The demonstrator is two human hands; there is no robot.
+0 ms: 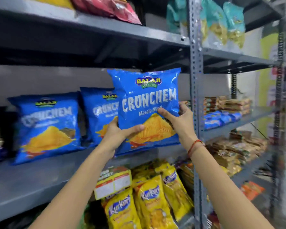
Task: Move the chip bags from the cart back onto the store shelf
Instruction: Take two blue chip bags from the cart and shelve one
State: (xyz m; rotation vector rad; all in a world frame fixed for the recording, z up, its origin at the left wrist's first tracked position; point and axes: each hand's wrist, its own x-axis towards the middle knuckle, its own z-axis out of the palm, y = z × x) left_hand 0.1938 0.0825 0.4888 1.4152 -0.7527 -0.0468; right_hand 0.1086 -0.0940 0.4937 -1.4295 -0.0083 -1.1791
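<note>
Shelf (40, 176): three blue chip bags (147, 103)

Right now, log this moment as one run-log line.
step: shelving | held: blue Crunchem bag | left hand: grips bag bottom-left | right hand: grips bag right edge | grey shelf: two matching bags upright

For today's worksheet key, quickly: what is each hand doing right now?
Left hand: closed on the lower left of the blue chip bag.
Right hand: closed on the same bag's right edge, fingers wrapped behind it.
</note>
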